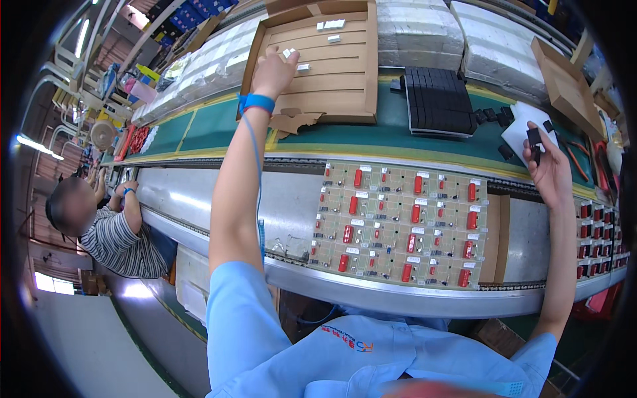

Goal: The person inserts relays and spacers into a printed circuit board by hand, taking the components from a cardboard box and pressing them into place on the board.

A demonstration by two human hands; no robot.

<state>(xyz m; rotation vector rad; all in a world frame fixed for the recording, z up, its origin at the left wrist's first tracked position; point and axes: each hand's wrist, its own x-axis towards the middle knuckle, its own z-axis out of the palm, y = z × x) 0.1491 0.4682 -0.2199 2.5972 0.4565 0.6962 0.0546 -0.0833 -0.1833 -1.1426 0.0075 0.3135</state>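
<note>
My left hand (pixel 273 71), with a blue strap around its wrist, reaches into a shallow cardboard box (pixel 342 99). Its fingers are closed around small white rectangular blocks (pixel 287 53) near the box's left side. More white blocks (pixel 331 25) lie in the box, farther back. At the right, my right hand (pixel 549 166) is raised and holds a small black block-shaped part (pixel 533 137) between thumb and fingers. A panel of circuit boards (pixel 398 222) with red and white components lies on the conveyor in front of me, between my forearms.
A stack of black trays (pixel 438 99) stands right of the box, with loose black parts (pixel 488 116) beside it. Red-handled pliers (pixel 576 162) lie at far right, near another populated board panel (pixel 597 232). White foam blocks (pixel 418 33) line the back. A co-worker (pixel 119 232) sits at left.
</note>
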